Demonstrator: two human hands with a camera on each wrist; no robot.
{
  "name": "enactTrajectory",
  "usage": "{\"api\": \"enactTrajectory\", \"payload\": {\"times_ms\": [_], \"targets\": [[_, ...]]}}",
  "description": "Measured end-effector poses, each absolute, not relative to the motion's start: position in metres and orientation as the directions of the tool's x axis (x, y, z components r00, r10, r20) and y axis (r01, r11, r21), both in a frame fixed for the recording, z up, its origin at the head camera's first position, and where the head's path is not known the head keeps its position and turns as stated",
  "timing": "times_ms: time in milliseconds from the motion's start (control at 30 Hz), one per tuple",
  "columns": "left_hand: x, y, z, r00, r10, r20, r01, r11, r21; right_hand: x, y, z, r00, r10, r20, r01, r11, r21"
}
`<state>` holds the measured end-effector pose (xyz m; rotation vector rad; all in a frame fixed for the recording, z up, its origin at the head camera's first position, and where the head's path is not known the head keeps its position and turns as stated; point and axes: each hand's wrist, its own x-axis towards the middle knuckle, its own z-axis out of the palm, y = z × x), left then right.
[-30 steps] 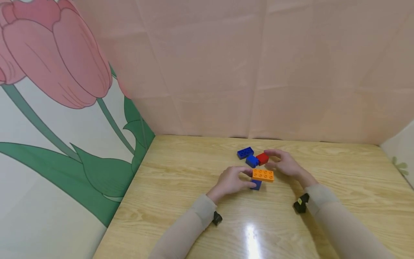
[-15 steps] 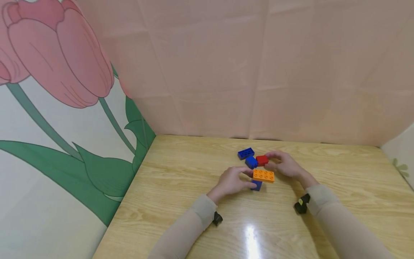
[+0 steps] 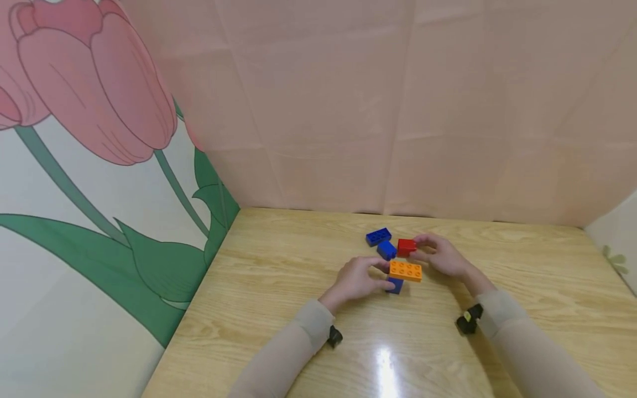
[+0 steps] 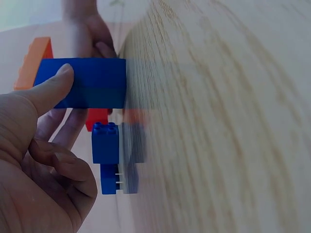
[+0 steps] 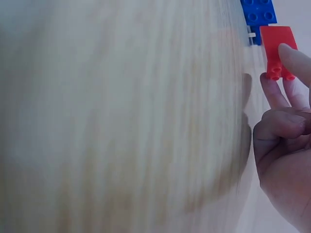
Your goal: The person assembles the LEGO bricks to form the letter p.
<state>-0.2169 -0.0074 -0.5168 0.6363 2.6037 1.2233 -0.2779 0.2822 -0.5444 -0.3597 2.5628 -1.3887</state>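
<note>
My left hand (image 3: 359, 278) grips a blue block stack (image 4: 90, 82) between thumb and fingers, the thumb pressed flat on its side. An orange brick (image 3: 405, 271) with studs up sits across the top of that stack, jutting out to the right. Beyond it, my right hand (image 3: 444, 256) pinches a red brick (image 3: 406, 247) by its studded end; in the right wrist view the thumb lies on the red brick (image 5: 278, 46) with fingertips at its studs. Just left of the red one is a blue brick (image 3: 386, 250) lying on its side.
Behind the small blue brick, a longer blue brick (image 3: 379, 237) lies tipped over, its hollow underside showing. Everything rests on a wood-grain table (image 3: 278, 243), backed by a pink cloth (image 3: 318, 110). A tulip-printed panel (image 3: 114, 193) borders the left side.
The red brick has turned and shifted a little right, away from the blue brick, its studs now toward my right hand. My left hand and the orange-topped stack stay almost still.
</note>
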Motion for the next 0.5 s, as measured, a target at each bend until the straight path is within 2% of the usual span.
{"api": "enactTrajectory", "payload": {"times_ms": [500], "targets": [[-0.217, -0.007, -0.518, -0.890, 0.456, 0.014, 0.303, 0.567, 0.766, -0.253, 0.298, -0.533, -0.975, -0.224, -0.014, -0.119, 0.566, -0.816]]}}
